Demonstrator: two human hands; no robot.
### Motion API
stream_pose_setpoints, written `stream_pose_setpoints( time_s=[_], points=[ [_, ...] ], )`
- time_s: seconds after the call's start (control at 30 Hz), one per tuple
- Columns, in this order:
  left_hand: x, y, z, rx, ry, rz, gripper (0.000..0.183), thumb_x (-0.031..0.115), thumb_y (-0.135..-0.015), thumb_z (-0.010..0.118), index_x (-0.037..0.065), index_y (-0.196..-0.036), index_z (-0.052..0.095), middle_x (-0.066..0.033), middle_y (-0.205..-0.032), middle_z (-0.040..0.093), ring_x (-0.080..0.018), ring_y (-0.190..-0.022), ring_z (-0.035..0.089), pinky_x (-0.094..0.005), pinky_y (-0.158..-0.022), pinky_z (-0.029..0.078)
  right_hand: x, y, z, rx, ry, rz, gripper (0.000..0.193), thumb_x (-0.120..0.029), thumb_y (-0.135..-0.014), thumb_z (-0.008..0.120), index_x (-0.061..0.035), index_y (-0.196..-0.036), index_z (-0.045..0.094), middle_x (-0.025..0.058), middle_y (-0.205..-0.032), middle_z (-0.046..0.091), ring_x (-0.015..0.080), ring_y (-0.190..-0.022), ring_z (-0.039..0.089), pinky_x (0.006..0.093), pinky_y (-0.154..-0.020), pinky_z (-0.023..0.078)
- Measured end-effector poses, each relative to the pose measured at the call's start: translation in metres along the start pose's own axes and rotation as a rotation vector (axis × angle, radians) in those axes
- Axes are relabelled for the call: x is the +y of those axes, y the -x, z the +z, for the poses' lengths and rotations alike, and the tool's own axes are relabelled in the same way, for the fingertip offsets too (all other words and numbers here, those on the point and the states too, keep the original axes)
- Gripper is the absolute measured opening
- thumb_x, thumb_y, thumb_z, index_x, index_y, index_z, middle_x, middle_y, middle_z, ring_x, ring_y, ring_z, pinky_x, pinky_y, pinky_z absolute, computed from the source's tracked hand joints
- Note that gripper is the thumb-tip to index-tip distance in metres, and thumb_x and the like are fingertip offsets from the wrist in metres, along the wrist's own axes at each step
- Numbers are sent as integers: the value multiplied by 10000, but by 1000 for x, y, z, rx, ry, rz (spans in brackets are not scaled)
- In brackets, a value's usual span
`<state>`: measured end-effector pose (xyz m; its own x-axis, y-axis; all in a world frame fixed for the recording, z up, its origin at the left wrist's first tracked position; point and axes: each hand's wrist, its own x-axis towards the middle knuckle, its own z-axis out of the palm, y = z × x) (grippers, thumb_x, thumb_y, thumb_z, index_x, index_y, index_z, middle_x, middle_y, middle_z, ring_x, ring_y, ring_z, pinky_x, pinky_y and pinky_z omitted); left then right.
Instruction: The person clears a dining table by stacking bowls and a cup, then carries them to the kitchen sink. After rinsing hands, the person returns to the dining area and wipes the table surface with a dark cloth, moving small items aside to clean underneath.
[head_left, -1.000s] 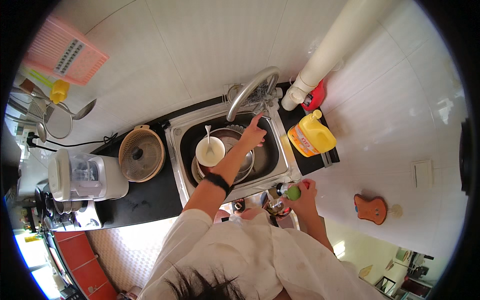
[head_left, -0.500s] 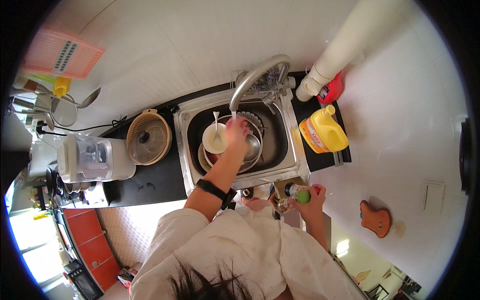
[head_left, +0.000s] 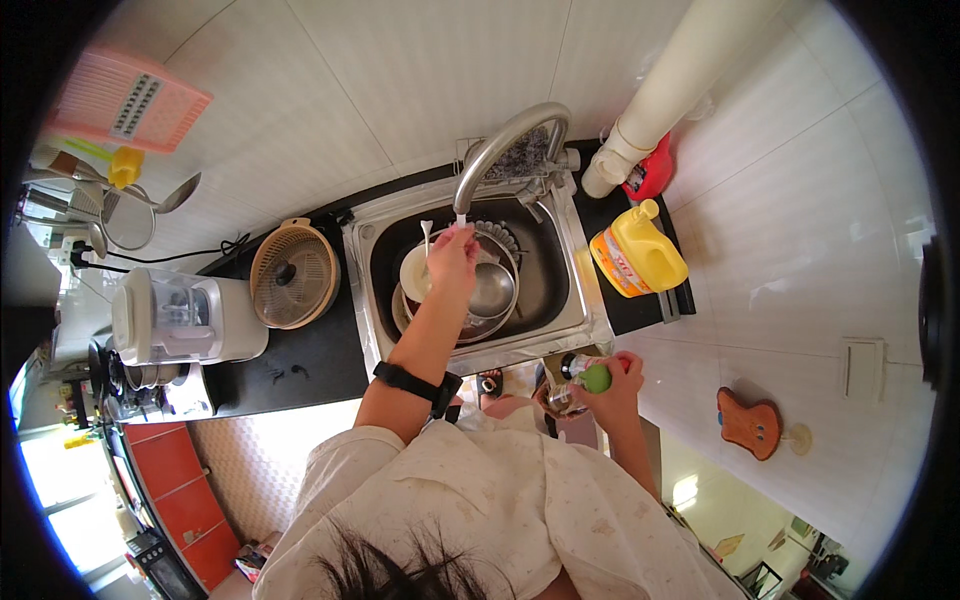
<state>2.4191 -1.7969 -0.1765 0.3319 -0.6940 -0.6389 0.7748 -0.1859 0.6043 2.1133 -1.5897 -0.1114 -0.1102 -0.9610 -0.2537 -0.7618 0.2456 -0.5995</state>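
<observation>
Under the curved metal faucet (head_left: 508, 150), my left hand (head_left: 454, 262) meets the water stream with its fingers drawn together. Nothing shows in them. Below it in the sink is a metal bowl (head_left: 493, 290), beside a white bowl (head_left: 414, 272) with a white spoon (head_left: 427, 236) standing in it. The left hand and wrist partly cover both bowls. To the right, in front of the sink edge, my right hand (head_left: 618, 388) is wrapped round a small bottle (head_left: 594, 377) with a dark cap and a green part. Its far side is hidden by the fingers.
A yellow jug (head_left: 640, 250) stands on the counter right of the sink (head_left: 590, 330), near a red container (head_left: 652, 170) and a thick white pipe (head_left: 640, 125). On the left are a tan basket with a lid (head_left: 292, 275) and a white appliance (head_left: 190, 318).
My left hand has moved slightly left and up to the spout, its fingers drawn closer together. My right hand has shifted a little left and up with the bottle.
</observation>
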Motion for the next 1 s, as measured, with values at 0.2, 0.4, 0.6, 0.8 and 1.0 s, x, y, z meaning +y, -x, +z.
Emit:
stream_pose_setpoints(
  time_s=[0.2,0.4,0.6,0.8,1.0],
  points=[
    [-63,-4,48,-207,-397,-6,539,-101,-850,676,-23,-1377,591,-73,-1266,686,-194,-1119,637,-320,-924,515,-1,11,-2,23,-9,28,645,-319,-610,964,-101,-1138,665,184,-1407,397,443,-1276,419,566,-1077,404],
    [-97,-31,114,-510,-324,-97,642,-59,-870,615,-25,-1505,527,-139,-1502,595,-227,-1379,545,-317,-1054,450,-1,26,-5,53,17,41,633,-318,-613,970,-101,-1133,683,170,-1391,410,426,-1261,434,545,-1068,415],
    [-91,-42,130,-656,-634,199,480,40,-869,708,-62,-1336,671,-111,-1321,718,-233,-1209,653,-323,-1038,486,-7,31,-2,61,12,-7,646,-334,-600,976,-99,-1132,694,159,-1385,418,407,-1254,447,536,-1066,415],
    [-64,-5,10,-639,-1511,594,204,135,-770,751,107,-965,806,-185,-947,758,-363,-890,731,-447,-806,580,-27,28,2,-62,16,-109,647,-288,-624,945,-124,-1187,674,176,-1416,404,430,-1269,427,543,-1084,405],
    [-27,33,-78,-661,-2148,598,575,68,-806,671,227,-1358,674,-180,-1615,381,-450,-1365,507,-527,-1082,479,-53,9,23,-250,66,-351,609,-312,-606,925,-121,-1131,681,167,-1396,407,434,-1267,422,551,-1077,397]
  ],
)
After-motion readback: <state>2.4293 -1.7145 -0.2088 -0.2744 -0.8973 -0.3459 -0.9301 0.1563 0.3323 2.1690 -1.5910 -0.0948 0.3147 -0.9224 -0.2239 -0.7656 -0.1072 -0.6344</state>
